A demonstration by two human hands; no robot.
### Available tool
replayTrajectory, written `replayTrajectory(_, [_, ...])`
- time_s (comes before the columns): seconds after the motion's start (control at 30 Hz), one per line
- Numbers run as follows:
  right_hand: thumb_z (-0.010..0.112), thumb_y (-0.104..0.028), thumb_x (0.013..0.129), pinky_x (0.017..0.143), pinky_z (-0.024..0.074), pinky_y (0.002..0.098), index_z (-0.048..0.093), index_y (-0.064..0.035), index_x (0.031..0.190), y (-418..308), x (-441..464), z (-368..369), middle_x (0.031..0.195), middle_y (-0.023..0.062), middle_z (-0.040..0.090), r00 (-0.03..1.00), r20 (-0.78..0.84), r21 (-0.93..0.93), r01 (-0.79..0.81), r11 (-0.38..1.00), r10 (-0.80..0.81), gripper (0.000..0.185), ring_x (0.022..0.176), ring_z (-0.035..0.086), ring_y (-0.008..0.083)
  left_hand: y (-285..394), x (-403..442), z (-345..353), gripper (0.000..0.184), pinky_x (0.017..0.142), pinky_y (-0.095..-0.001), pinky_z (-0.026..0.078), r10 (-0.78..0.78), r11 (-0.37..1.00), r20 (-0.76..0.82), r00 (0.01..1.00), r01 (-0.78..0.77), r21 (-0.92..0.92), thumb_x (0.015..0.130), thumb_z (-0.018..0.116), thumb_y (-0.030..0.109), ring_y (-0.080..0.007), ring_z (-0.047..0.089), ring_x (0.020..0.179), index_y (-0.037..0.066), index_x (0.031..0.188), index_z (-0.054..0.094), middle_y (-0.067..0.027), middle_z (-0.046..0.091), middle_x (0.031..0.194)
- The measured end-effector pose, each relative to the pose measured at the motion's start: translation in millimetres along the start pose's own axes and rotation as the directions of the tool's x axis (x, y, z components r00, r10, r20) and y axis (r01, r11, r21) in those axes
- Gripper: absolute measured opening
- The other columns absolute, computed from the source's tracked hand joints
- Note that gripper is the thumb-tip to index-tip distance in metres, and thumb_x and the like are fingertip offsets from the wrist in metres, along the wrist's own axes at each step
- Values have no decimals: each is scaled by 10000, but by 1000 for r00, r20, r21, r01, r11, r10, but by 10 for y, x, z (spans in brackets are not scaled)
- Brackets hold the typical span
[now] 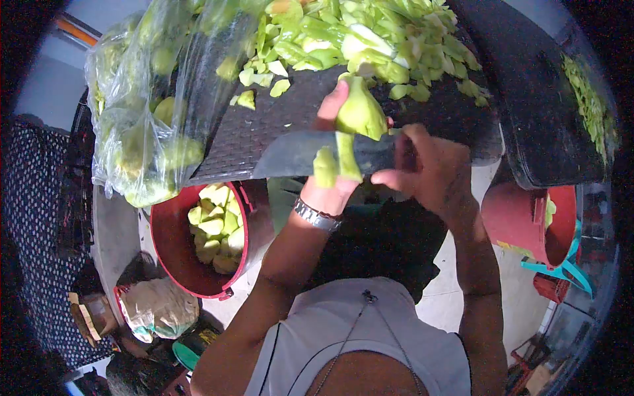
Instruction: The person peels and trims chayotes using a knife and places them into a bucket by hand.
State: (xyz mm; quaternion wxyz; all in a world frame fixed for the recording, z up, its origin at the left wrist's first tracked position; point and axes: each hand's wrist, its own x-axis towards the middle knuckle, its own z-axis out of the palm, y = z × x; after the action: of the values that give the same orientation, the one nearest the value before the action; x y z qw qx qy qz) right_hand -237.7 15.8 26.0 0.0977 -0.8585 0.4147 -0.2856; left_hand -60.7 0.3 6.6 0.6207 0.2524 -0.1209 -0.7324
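A pale green, pear-shaped chayote is gripped from behind by my left hand, whose thumb shows along its left side. The fruit and the blade hide most of the fingers. My right hand is closed on the handle of a large, wide-bladed knife. The dark blade lies level across the front of the chayote, above my left wrist. A strip of peel and another small green piece show against the blade. Both hands are over the near edge of a dark woven tabletop.
Green peelings are heaped at the table's back. Whole green fruit fills a clear plastic bag at left. Below, a red bucket holds peeled pieces. Another red bucket stands at right, below a black surface bearing peelings.
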Motion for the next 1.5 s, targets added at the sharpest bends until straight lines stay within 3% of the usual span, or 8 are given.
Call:
replayTrajectory(0.13, [785, -483, 807, 560, 487, 341, 621, -72, 980, 272, 79, -48, 651, 53, 614, 951, 88, 54, -301, 952, 296, 476, 562, 629, 191, 18, -82, -48, 458, 692, -387, 601, 94, 995, 29, 995, -93, -32, 947, 639, 454, -234, 705, 853, 61, 1175, 584, -91, 686, 976])
replayTrajectory(0.4, [746, -481, 850, 531, 461, 344, 627, -61, 965, 123, 56, -91, 622, 61, 595, 959, 157, 130, -256, 958, 235, 452, 536, 604, 193, -99, -94, -43, 452, 798, -390, 599, 173, 984, -2, 985, -173, -45, 1014, 556, 445, -251, 701, 940, 44, 1220, 591, -131, 685, 1047])
replayTrajectory(0.63, [698, -498, 901, 665, 552, 439, 674, -92, 1090, 624, 263, 8, 721, 163, 658, 890, -10, 114, -452, 885, 456, 449, 724, 696, 355, -9, -84, -170, 609, 664, -510, 615, -29, 996, 243, 970, 48, -74, 1003, 468, 575, -343, 703, 899, 35, 1272, 559, -176, 670, 1081])
replayTrajectory(0.8, [620, -353, 975, 710, 515, 409, 682, -79, 1087, 1234, 275, -78, 851, 220, 656, 997, 67, -347, -11, 938, 36, 303, 773, 667, 308, 60, 26, -37, 505, 735, -457, 604, 50, 991, 1, 999, -49, -126, 999, 535, 539, -263, 687, 906, 69, 1173, 594, -107, 663, 1036])
replayTrajectory(0.93, [566, -492, 1000, 768, 524, 489, 649, -6, 1107, 682, 508, -304, 849, 246, 661, 800, 105, -131, -577, 806, 590, 504, 859, 681, 393, 98, 69, -82, 428, 849, -422, 559, 115, 989, -52, 992, -119, -90, 998, 567, 493, -227, 679, 934, 103, 1164, 622, -74, 688, 1016])
replayTrajectory(1.03, [616, -542, 957, 700, 530, 468, 634, -17, 1095, 476, 327, -163, 799, 218, 661, 878, 48, 203, -476, 856, 477, 543, 789, 691, 376, 98, 90, -65, 394, 843, -411, 567, 177, 983, -84, 981, -180, -27, 1003, 576, 458, -216, 680, 939, 107, 1177, 616, -56, 686, 1034])
replayTrajectory(1.2, [796, -527, 795, 590, 531, 393, 606, -57, 1086, -29, 46, -18, 721, 103, 659, 963, 102, 107, -261, 959, 250, 585, 641, 683, 262, 17, 87, -142, 349, 820, -387, 572, -8, 991, -61, 998, 0, -135, 973, 606, 439, -193, 682, 922, 129, 1129, 639, -32, 695, 994])
replayTrajectory(1.5, [849, -495, 737, 561, 531, 348, 597, -58, 1060, 6, 50, 40, 680, 63, 641, 995, 26, -7, -96, 995, 96, 599, 587, 673, 230, -160, -48, -22, 393, 797, -358, 552, 215, 975, -82, 973, -209, 82, 955, 624, 482, -172, 671, 898, 121, 1109, 631, -26, 672, 952])
